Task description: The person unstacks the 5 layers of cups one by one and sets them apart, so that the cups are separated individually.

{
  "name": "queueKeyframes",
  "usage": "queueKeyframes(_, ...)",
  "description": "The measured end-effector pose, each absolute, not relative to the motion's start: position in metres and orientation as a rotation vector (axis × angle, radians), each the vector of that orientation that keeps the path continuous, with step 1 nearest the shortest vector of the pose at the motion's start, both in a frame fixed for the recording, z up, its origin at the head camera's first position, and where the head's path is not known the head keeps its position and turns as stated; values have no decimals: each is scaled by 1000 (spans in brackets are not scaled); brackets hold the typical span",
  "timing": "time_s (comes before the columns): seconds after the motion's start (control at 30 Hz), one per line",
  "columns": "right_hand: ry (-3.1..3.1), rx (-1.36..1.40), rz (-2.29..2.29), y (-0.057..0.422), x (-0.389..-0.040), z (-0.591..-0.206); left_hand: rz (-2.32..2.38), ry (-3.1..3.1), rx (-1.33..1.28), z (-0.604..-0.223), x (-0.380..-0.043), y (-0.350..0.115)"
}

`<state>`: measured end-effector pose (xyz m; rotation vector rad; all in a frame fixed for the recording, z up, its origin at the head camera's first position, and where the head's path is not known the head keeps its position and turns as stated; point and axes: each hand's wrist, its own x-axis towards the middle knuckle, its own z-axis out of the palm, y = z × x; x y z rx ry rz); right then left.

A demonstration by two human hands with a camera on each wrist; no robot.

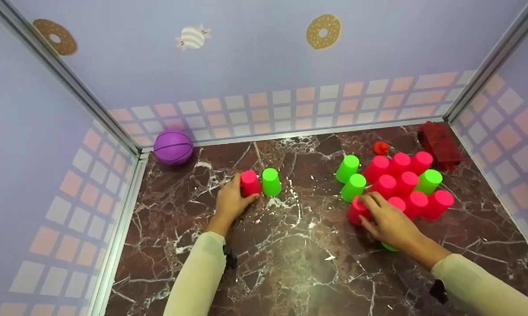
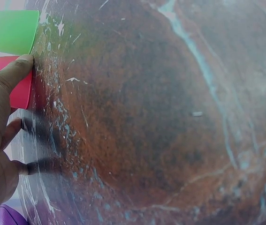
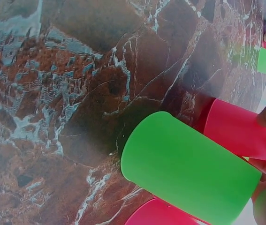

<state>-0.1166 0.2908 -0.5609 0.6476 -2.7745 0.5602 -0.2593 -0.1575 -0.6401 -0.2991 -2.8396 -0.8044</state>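
On the left of the floor, my left hand holds an upside-down pink cup between thumb and fingers. Close on that cup's right stands a green cup, also upside down. In the left wrist view the thumb lies along the pink cup. At the right, my right hand grips another pink cup at the front left corner of a cluster of cups. A green cup stands near this hand in the right wrist view; the hand mostly hides it in the head view.
The cluster has several upside-down pink cups and green cups. Behind it are a small red object and a dark red block-like object. A purple ball sits in the back left corner. Patterned walls enclose the marbled surface.
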Motion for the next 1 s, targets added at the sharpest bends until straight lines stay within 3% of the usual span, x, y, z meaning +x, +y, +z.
queueKeyframes(0.3,-2744,656,535,291,-116,-563,-808,-2839,-302,-635,-257,-157)
queueKeyframes(0.57,-2709,669,486,290,-118,-562,-793,-2863,-279,-663,-271,-162)
queueKeyframes(1.0,-2528,740,429,261,-148,-549,-779,-2863,-290,-637,-256,-157)
